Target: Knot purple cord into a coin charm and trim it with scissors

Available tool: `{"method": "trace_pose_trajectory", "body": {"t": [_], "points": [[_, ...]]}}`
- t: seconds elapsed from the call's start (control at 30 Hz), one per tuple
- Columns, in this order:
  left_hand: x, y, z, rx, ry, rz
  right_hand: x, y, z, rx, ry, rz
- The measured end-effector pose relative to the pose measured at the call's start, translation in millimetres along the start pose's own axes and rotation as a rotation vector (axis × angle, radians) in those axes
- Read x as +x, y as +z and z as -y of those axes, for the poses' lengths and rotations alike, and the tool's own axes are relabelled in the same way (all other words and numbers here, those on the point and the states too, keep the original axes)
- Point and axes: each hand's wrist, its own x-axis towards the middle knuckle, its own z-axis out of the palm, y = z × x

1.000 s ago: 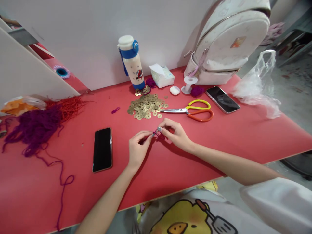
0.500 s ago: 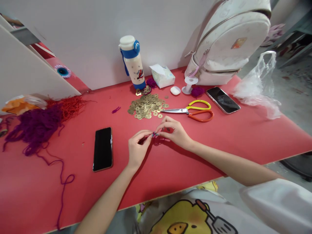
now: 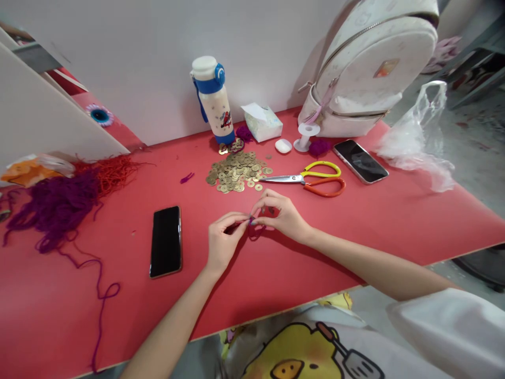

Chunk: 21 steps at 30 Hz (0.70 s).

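Observation:
Between my hands is a short piece of purple yarn (image 3: pixel 257 235), looped below the fingertips. My left hand (image 3: pixel 224 239) pinches it between thumb and forefinger from the left. From the right, my right hand (image 3: pixel 284 215) pinches the same yarn, its fingers bent and the tips almost touching the left ones. Exactly how the strands cross at the fingertips is too small to make out. Just beyond lies a heap of brass-coloured coins with holes (image 3: pixel 236 171). Scissors (image 3: pixel 311 179) with one yellow and one orange handle rest right of the heap, blades pointing left.
A black phone (image 3: pixel 166 242) lies left of my hands, another phone (image 3: pixel 361 161) at the right. Purple yarn (image 3: pixel 63 205) and red strands (image 3: pixel 112 176) pile up at the left. Behind stand a bottle (image 3: pixel 215 102), a tissue pack (image 3: pixel 263 125), a spool (image 3: pixel 305 138) and a backpack (image 3: pixel 366 79).
The fingertips have shifted slightly on the yarn, and its loop now hangs differently below them. Both hands stay in nearly the same place.

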Motion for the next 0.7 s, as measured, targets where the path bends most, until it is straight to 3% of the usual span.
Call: {"method": "trace_pose_trajectory", "body": {"t": [0.7], "points": [[0.1,-0.2,2.6,-0.006,0.026,0.016,0.2,1.2,-0.5,-0.018,-0.051,-0.023]]}}
